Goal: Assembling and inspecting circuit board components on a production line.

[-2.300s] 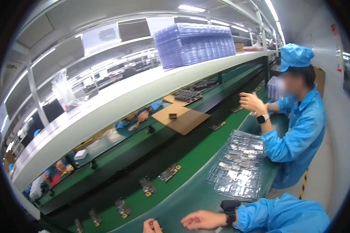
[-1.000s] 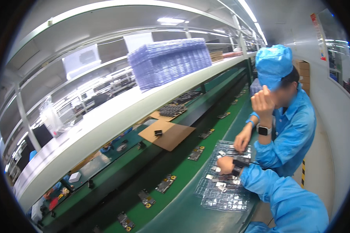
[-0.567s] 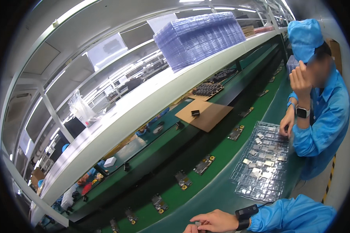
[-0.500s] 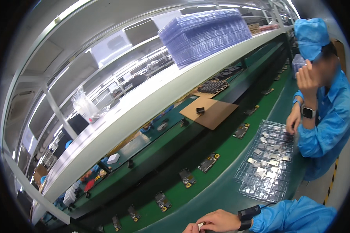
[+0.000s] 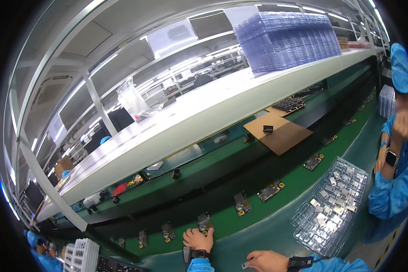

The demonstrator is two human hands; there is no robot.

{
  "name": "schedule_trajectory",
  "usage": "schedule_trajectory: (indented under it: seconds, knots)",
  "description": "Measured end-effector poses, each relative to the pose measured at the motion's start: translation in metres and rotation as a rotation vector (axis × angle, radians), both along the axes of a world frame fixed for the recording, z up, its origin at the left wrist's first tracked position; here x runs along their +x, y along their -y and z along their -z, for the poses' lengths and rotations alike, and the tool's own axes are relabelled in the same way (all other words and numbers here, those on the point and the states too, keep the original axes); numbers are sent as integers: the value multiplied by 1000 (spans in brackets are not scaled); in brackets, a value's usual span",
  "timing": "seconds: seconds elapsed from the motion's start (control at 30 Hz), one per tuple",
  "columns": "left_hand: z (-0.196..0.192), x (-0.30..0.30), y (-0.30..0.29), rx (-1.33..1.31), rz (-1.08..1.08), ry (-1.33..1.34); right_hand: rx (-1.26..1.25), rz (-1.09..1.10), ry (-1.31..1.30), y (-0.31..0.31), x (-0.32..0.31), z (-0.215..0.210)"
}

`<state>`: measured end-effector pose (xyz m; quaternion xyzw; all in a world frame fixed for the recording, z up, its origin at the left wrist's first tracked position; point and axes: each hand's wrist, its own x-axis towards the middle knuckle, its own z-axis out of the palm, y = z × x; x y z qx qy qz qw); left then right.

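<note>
My left hand (image 5: 198,239) reaches over the green belt to the lower end of a circuit board (image 5: 205,221) with a yellow ring part. Its thumb is spread away from the bent fingers, beside the board; whether they touch it is unclear. At the bottom edge, my right hand (image 5: 268,261) is closed in a pinch on a small flat pale piece (image 5: 245,265), held over the dark green worktop. Black bands with small devices circle both wrists. Right of my hands lies a clear plastic tray (image 5: 299,222) holding many small silvery pieces.
More circuit boards (image 5: 271,191) lie in a row along the green belt (image 5: 299,181). Behind it, a brown board (image 5: 279,136) carries a black part. A long white shelf (image 5: 204,109) runs above, with stacked clear trays (image 5: 290,43). A co-worker in blue (image 5: 396,181) sits at right.
My hands have separated: the left has gone forward to a board on the belt, while the right keeps the small piece. The view has swung left, and the scene sits further right.
</note>
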<state>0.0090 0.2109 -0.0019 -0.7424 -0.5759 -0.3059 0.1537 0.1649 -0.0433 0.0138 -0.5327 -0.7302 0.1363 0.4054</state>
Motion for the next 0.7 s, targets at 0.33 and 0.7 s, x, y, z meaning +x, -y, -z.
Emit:
schedule_trajectory:
  seconds: [0.33,0.7]
  knots:
    - [-40,-35,92,-806,713,1474,421,109,0,2,13,-47]
    - [-72,-47,192,-1018,751,1059,475,88,101,-3,-8,-34]
